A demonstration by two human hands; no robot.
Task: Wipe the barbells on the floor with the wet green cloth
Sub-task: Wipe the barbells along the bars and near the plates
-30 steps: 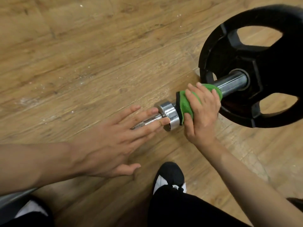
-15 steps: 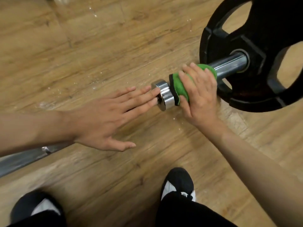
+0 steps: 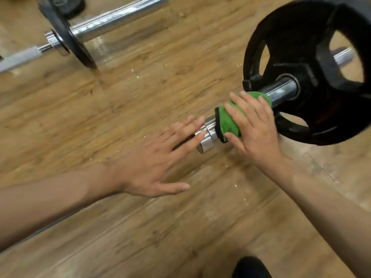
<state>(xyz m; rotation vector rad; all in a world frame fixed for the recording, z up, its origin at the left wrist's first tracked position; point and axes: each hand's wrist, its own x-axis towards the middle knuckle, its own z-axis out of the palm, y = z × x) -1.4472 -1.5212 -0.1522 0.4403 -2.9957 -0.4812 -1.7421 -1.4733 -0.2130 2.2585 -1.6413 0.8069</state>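
- Noted green cloth wrapped round chrome sleeve of near barbell, between end collar and black weight plate. Lying directly under right grip, black hem facing the collar.
- Logged right grip as clenched on the cloth: fingers curled over the top, thumb at the near side, cloth pressed to the sleeve.
- Logged left grip as released: fingers straight and slightly spread, fingertips lying on the collar, thumb out to the side, holding nothing.
- Spotted second barbell with smaller plate on wooden floor at top left, well apart from both grips.
- Marked dark shoe tip at bottom edge.
- Compared with half a second ago: cloth a touch nearer the weight plate, short band of bare chrome now between hem and collar. Left fingertips unchanged on the collar. Second barbell newly in view, shoes nearly out of it.
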